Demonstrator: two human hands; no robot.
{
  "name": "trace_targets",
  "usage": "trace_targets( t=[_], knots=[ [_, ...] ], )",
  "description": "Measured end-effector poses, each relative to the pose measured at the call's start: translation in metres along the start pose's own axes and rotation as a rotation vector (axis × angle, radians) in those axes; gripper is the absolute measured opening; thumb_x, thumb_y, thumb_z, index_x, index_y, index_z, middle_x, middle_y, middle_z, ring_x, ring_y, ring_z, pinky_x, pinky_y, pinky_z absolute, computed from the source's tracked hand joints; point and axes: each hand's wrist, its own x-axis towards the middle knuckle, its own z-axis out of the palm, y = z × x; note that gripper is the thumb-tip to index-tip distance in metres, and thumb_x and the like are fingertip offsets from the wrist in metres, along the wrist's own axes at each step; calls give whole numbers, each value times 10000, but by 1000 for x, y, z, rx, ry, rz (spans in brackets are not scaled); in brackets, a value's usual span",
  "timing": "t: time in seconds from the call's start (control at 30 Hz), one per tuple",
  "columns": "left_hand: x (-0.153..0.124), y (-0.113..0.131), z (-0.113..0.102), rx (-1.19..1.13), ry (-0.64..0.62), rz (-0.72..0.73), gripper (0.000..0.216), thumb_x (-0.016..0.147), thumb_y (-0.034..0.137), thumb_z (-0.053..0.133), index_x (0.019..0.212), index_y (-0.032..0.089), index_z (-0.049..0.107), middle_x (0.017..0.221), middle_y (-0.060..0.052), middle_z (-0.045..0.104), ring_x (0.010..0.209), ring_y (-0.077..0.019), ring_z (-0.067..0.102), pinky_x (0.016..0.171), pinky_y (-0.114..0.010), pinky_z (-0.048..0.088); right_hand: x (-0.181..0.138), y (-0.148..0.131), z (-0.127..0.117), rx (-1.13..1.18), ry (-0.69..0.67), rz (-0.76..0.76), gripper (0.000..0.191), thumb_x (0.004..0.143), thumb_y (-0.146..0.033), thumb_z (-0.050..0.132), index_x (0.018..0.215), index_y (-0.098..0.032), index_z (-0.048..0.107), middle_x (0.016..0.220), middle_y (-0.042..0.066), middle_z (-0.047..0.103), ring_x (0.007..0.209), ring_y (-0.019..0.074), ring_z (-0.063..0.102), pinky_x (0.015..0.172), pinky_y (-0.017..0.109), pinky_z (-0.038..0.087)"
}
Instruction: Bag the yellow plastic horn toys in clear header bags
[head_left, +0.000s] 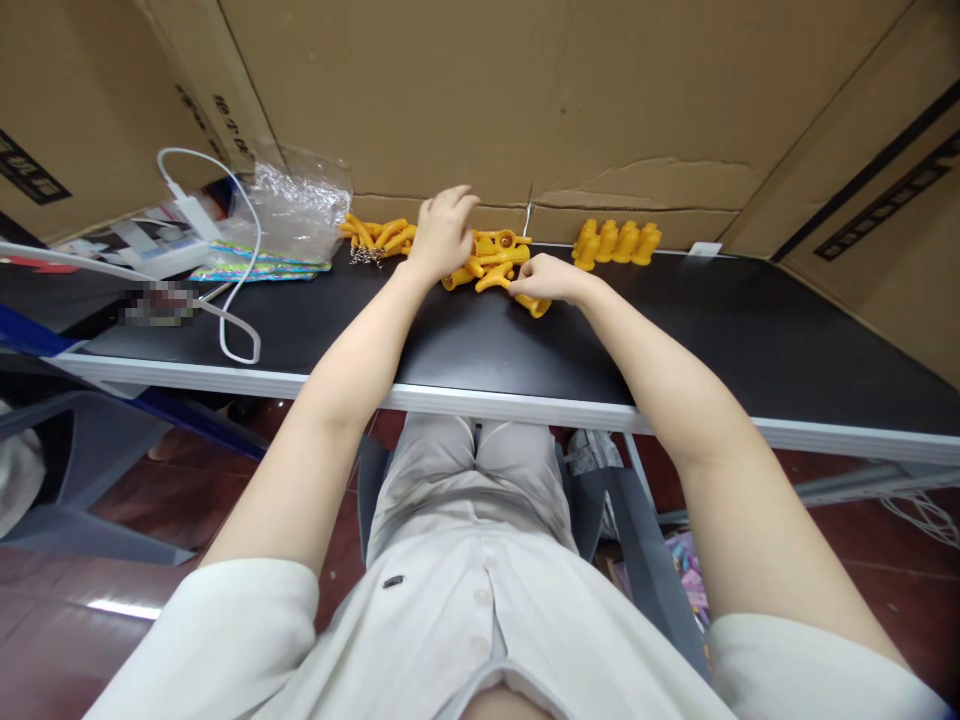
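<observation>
A pile of yellow plastic pieces (pixel 489 246) lies near the back of the black table, some of them curved and some with round open ends. My left hand (pixel 444 232) is over the left part of this pile, fingers stretched out and nothing visible in them. At the pile's right front, my right hand (pixel 553 279) pinches a curved yellow plastic piece (pixel 493 279); the fingertips partly hide it. Just below that hand lies a yellow piece with a round end (pixel 537 306). Left of my left hand are yellow curved pieces with small metal chains (pixel 379 236).
Several yellow bottle-shaped pieces (pixel 616 243) stand in a group at the right back. Crumpled clear plastic bags (pixel 294 205), colourful flat packets (pixel 259 264) and a white cable (pixel 255 235) occupy the left side. Cardboard walls (pixel 465 100) enclose the black table (pixel 495 350).
</observation>
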Motion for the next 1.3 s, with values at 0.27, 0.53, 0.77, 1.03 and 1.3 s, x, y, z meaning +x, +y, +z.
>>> trace_targets(
  t=[0.27,0.53,0.77,1.03,1.3],
  knots=[
    [-16,40,6,209,-244,201,551,1011,272,554,1555,213,617,1517,-178,662,1449,-404,571,1232,-585,399,6,19,-10,54,294,-24,185,912,-366,737,904,-194,670,770,77,669,771,251,650,760,377,546],
    [-15,40,0,292,-214,74,529,1002,216,589,1531,225,600,1508,-183,639,1412,-398,599,1190,-522,433,15,29,0,-75,350,-301,265,995,-431,651,1115,-198,692,1050,109,751,973,297,682,936,433,532],
    [-10,32,2,245,-70,110,453,930,204,653,1381,242,663,1392,-162,671,1318,-388,638,1153,-462,459,23,42,-5,-180,362,-344,431,1064,-515,513,1304,-201,686,1196,166,754,1148,387,673,1031,558,495],
    [-10,35,5,39,20,3,369,830,144,694,1188,236,689,1226,-118,720,1244,-361,675,1098,-434,482,1,21,-15,-405,510,-350,373,1098,-352,390,1352,-208,621,1356,184,690,1297,410,589,1104,604,391],
    [-8,52,-3,-397,-175,-355,141,796,203,761,846,214,630,719,9,597,782,-187,665,811,-305,557,-3,15,-16,-551,575,-350,432,1108,-211,246,1334,-218,614,1353,158,685,1302,358,569,1119,590,363]
  ],
)
